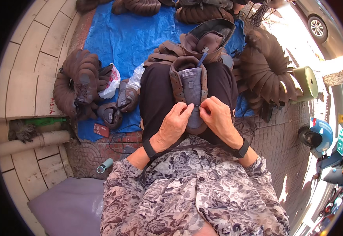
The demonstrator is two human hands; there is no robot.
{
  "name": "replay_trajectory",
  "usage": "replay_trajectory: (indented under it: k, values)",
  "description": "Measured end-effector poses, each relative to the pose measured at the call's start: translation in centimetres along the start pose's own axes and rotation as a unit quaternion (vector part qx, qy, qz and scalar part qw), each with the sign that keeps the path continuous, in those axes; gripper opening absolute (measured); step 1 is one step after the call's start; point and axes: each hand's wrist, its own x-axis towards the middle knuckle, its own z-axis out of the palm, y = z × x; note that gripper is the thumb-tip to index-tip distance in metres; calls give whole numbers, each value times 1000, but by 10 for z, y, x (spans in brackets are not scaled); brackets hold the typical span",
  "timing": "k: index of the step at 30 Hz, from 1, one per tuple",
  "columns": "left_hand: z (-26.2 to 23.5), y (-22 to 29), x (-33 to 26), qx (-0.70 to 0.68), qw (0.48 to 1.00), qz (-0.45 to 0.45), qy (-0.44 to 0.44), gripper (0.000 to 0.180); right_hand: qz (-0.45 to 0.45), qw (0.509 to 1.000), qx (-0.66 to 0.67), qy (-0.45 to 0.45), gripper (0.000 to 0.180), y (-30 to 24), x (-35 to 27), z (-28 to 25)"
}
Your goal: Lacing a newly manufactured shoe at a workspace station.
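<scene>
A brown and grey shoe upper (191, 83) lies along my lap, its grey tongue facing up and its toe end towards me. My left hand (174, 124) is at the left side of the upper, thumb and finger pinched together. On the other side my right hand (219, 120) pinches in the same way. A thin dark lace (196, 105) runs between the two hands across the lower tongue, and both hold it. Just beyond the upper, another brown shoe upper (209, 41) with a blue strip at its edge rests on a stack at my knees.
A blue tarp (116, 39) covers the ground ahead. Coiled rows of brown uppers stand at the left (76, 84) and right (265, 65). Loose uppers (110, 115), a red phone-like object (101, 130) and a teal cylinder (105, 165) lie at left. A green spool (306, 83) is at right.
</scene>
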Motion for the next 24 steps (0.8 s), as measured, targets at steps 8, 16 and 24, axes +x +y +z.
replay_trajectory:
  k: [8,16,24]
  values:
    - [6,-2,1,5,1000,-1,9,35,-8,999,-48,-13,8,0,0,0]
    - [6,0,0,1,1000,-19,13,35,-56,993,-99,-22,10,0,2,1]
    - [-3,-3,-2,-100,992,-77,2,37,-98,985,-120,-80,12,5,12,-7]
